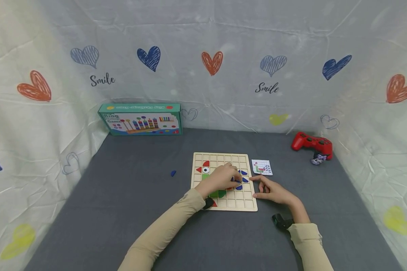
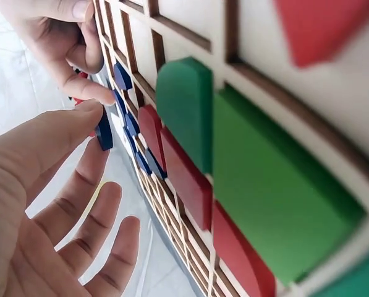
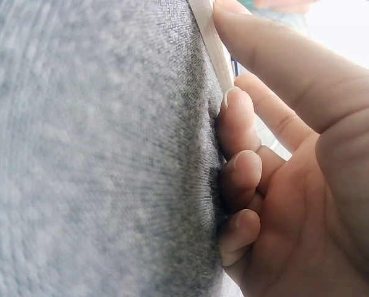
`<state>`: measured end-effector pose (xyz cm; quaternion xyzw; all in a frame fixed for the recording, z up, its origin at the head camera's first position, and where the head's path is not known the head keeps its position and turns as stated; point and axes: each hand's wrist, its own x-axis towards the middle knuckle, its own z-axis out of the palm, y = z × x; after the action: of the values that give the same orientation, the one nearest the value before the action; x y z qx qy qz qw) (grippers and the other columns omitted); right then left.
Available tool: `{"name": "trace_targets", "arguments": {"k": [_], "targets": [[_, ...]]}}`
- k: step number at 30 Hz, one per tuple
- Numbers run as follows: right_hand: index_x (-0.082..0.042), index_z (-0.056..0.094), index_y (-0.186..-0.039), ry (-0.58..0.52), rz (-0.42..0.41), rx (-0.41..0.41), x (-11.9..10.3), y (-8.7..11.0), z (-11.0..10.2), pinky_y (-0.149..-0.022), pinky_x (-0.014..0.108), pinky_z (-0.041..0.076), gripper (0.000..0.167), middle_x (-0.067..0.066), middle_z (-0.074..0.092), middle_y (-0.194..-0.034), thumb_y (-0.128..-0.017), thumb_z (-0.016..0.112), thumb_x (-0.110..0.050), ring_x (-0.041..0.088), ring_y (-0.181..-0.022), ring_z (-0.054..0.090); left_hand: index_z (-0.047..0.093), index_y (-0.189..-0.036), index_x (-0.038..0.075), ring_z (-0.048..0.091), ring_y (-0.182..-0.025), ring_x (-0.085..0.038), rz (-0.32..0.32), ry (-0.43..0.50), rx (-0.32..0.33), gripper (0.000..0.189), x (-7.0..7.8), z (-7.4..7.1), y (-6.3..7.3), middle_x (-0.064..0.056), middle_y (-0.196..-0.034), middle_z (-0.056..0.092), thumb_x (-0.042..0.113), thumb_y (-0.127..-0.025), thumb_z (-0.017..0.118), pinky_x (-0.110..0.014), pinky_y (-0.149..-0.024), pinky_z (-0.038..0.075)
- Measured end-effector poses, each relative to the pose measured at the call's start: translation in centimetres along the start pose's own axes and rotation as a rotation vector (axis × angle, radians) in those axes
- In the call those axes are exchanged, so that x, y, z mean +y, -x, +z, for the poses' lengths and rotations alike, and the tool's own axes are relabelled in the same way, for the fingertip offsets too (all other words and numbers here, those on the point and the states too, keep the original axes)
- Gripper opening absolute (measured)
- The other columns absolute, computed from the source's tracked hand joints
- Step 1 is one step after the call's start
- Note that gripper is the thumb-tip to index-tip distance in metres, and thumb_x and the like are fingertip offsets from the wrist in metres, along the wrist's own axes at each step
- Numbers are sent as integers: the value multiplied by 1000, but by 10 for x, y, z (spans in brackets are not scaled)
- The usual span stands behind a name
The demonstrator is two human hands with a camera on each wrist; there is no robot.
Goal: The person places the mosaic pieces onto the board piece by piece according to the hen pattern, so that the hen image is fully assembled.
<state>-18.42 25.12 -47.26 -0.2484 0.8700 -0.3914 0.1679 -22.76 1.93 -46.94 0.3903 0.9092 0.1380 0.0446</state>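
White sheeting printed with hearts and the word "Smile" walls in a dark grey felt-covered desk [image 1: 122, 195]. Near the middle of it lies a pale wooden grid board [image 1: 224, 203], partly filled with red, green and blue pieces, its edges square to the desk's edges.

The left hand [image 1: 220, 180] reaches over the board's centre and pinches a small dark blue wooden piece [image 2: 104, 131] between thumb and fingertip, the other fingers spread loose; held this way, the piece can be turned above the cells. It stands on edge, its long axis running roughly down toward the board, close to the other blue pieces already seated.

The right hand [image 1: 273, 191] rests at the board's right edge, fingers curled against the felt, index finger touching the rim, apparently steadying it. It holds nothing.

A small pattern card [image 1: 262, 167] lies just beyond the board's far right corner.
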Motion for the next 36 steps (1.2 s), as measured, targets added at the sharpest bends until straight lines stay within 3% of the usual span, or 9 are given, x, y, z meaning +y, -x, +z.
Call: {"name": "trace_targets", "arguments": {"k": [8, 14, 25, 32, 36], "targets": [[-7, 45, -130, 25, -36, 30, 32, -6, 7, -50, 22, 32, 53, 4, 48, -78, -84, 68, -19, 7, -56, 36, 73, -99, 25, 51, -87, -11, 17, -28, -46, 14, 12, 4, -13, 8, -98, 64, 27, -86, 66, -23, -70, 43], [-14, 47, -127, 9, -52, 38, 39, -6, 7, -49, 23, 33, 51, 2, 48, -77, -83, 69, -26, 6, -56, 38, 72, -97, 26, 50, -86, -10, 48, -53, -69, 13, 18, 10, -23, 9, -95, 64, 28, -86, 67, -22, -70, 42], [-12, 47, -125, 23, -13, 40, 28, -5, 8, -51, 21, 33, 48, 6, 49, -79, -84, 69, -20, 9, -57, 39, 73, -95, 27, 50, -87, -9, 72, -68, -92, 13, 22, 13, -32, 12, -92, 65, 24, -82, 70, -22, -71, 41], [-4, 47, -126, -1, -31, 13, -2, 0, 0, -52, 21, 33, 48, 12, 50, -78, -84, 68, -12, 13, -58, 39, 72, -97, 27, 49, -85, -9, 68, -78, -99, 15, 21, 13, -28, 12, -93, 64, 30, -82, 71, -22, -71, 41], [-9, 47, -127, 9, -32, 24, 6, -1, 1, -52, 20, 34, 50, 8, 49, -78, -83, 69, -16, 10, -58, 39, 71, -96, 27, 49, -88, -10, 54, -81, -107, 16, 23, 10, -22, 11, -94, 62, 34, -82, 70, -26, -74, 42]]}}
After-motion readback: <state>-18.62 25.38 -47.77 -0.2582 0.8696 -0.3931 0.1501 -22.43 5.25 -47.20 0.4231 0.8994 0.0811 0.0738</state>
